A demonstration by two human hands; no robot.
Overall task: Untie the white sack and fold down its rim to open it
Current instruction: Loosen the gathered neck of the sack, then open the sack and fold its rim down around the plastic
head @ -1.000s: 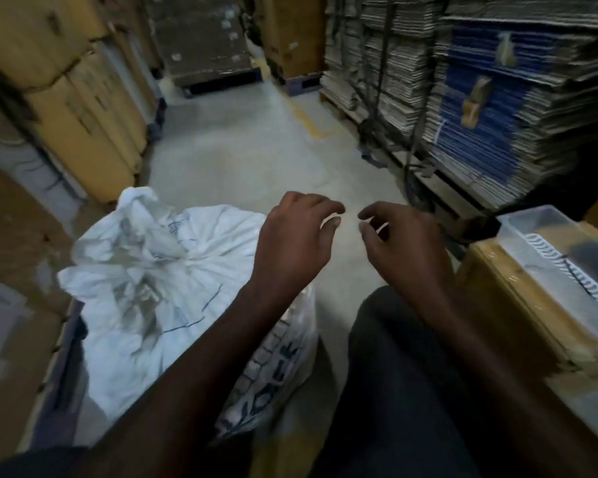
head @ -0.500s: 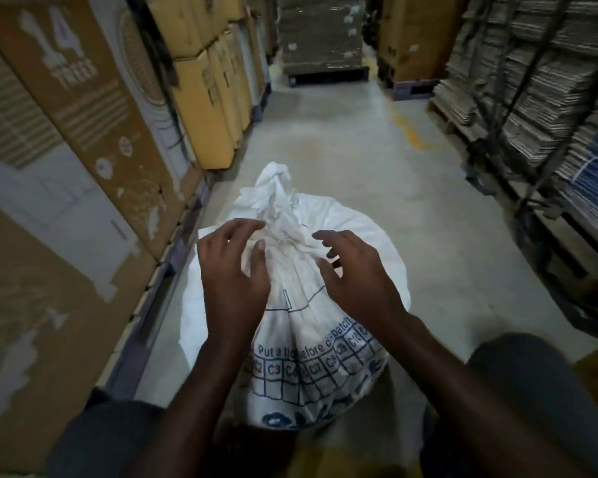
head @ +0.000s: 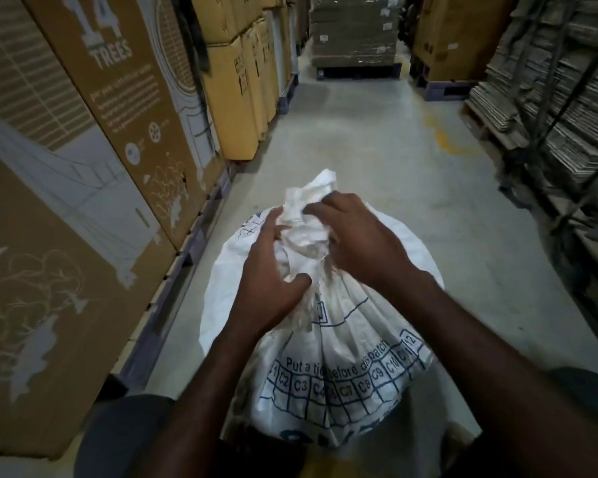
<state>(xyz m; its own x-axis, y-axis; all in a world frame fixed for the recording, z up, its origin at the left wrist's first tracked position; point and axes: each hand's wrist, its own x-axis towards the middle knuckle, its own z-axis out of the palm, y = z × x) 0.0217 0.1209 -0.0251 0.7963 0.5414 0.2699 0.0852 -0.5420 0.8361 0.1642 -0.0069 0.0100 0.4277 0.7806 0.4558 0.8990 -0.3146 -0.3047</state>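
Both hands are on the gathered neck of the white sack (head: 325, 339); left hand (head: 270, 284) has thumb and fingers curled round the bunched fabric from the near-left side, w/ the thumb pressed into the throat just below the crumple; right hand (head: 356, 246) is clamped over the top-right of the bunch, fingers hooked across it toward the left hand; the two grips sit almost touching, w/ only the wad of cloth between them.

Above and beyond the fingers the loose tuft of rim (head: 320, 188) sticks up, creased and floppy; whether a knot or cord sits under the palms I can't tell, it's hidden.

Below the grip the sack swells out full and rounded, blue printed grid facing the person; it stands on the concrete floor (head: 377, 139) between the person's knees, approx. upright.

Handling, as a judgement: woven plastic-type cloth, soft and crinkly, prob. a bit slick; it'll crease, not tear, so firm pinching is fine; the body looks stuffed, so prob. heavy enough to stay put while the neck is worked; best hold is right at the throat for the tie, then the rim edge on opposite sides to roll it down.

Left of the hands, printed cardboard boxes (head: 83, 201); right, stacked flat cardboard (head: 549, 115).
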